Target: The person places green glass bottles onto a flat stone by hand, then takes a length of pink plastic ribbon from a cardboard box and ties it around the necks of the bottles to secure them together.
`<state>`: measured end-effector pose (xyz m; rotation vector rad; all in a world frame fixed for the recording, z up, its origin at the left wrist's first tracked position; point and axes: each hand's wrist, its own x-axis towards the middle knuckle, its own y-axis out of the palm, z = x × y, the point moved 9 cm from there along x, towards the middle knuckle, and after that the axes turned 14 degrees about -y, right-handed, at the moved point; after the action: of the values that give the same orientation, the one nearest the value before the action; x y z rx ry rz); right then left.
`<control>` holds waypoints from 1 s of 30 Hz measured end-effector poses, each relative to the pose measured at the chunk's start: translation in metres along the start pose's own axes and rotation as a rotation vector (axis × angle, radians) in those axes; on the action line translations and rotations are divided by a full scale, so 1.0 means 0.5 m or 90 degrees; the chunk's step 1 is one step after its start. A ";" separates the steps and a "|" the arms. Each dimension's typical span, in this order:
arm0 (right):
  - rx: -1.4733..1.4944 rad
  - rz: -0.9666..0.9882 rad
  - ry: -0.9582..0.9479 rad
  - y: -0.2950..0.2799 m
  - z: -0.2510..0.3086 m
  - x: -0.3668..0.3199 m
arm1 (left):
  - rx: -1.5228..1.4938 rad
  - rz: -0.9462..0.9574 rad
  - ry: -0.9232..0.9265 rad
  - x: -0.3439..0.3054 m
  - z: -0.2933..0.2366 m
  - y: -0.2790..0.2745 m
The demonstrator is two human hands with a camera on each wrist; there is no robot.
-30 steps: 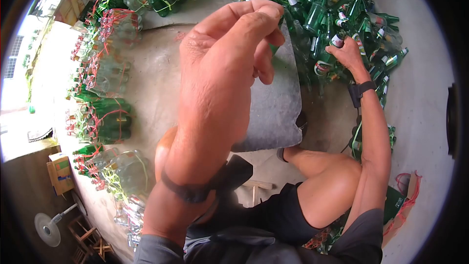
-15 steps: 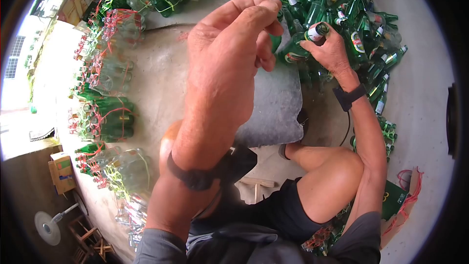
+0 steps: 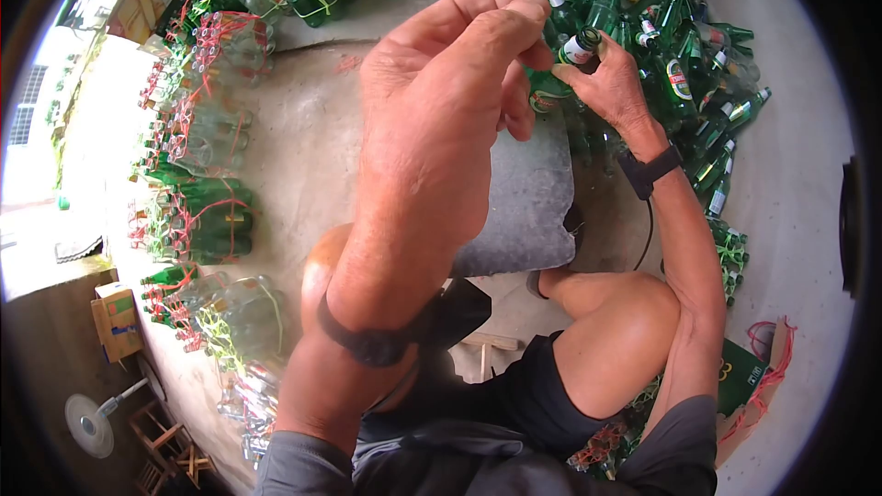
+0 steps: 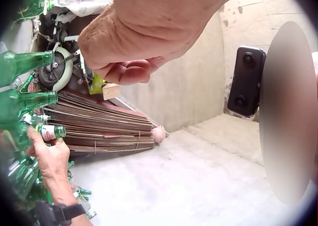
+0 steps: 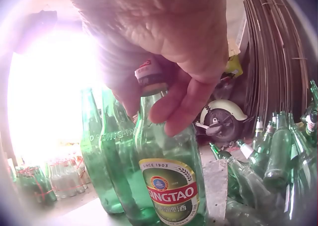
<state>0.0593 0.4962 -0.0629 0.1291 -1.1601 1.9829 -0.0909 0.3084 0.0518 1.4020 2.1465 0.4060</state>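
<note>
My right hand [image 3: 608, 87] grips a green beer bottle [image 5: 171, 189] round its neck. This bottle stands upright in the right wrist view, with a red and yellow label on its body and a pale label at the neck. Two more green bottles [image 5: 92, 141] are upright close beside it. My left hand [image 3: 427, 133] is raised over the grey board [image 3: 528, 207], fingers curled and thumb against the index finger, with nothing visible in it. In the head view it hides most of the upright bottles [image 4: 30, 104].
A heap of loose green bottles [image 3: 684, 41] lies at the back right. Tied bundles of bottles [image 3: 211, 220] line the left side. Stacked flat cardboard [image 4: 109, 122] leans by the wall, near a wheel [image 4: 52, 69]. A fan [image 3: 89, 427] stands at lower left.
My right hand has brought the labelled bottle from the heap leftward to the board, beside the upright bottles. The left hand keeps its curled shape and has shifted slightly right.
</note>
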 end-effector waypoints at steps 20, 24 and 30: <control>-0.020 -0.014 -0.054 0.004 -0.015 -0.028 | 0.054 0.002 -0.034 -0.002 0.018 0.013; 0.110 0.028 0.038 -0.001 -0.045 -0.055 | 0.055 0.027 -0.040 0.004 0.025 0.019; 0.040 -0.123 0.093 -0.098 -0.280 -0.139 | 0.070 -0.006 -0.048 0.002 0.024 0.028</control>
<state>0.1803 0.5739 -0.1412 0.1205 -0.9564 1.8268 -0.0740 0.3145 0.0492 1.4420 2.1415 0.2307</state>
